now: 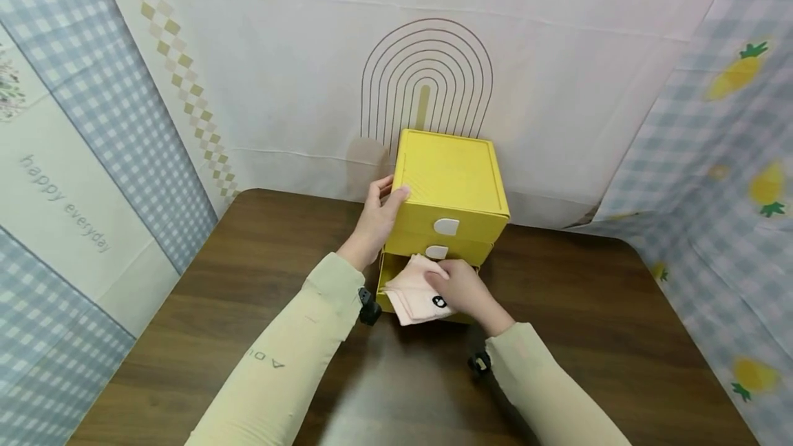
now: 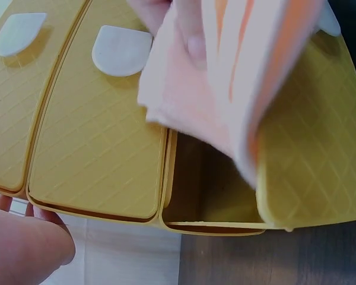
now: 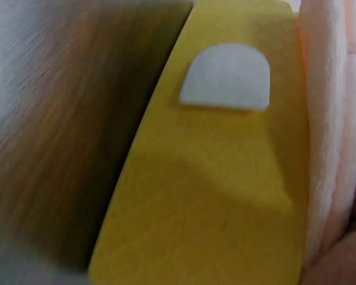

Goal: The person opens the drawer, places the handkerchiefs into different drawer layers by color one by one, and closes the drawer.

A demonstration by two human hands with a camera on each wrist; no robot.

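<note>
A yellow drawer box with white tab handles stands on the table. Its lowest drawer is pulled partly out, and a dark interior shows in the left wrist view. My right hand pinches a folded pale pink towel bearing a small black-and-white emblem, held over the open drawer. One edge of the towel hangs down at the drawer front. On the box's upper left side rests my left hand, thumb at the top edge and fingers against the side wall.
The dark wooden table runs out to both sides of the box. Close behind the box hangs a white cloth backdrop with a rainbow-arch print. Blue checked cloth borders the table on the right.
</note>
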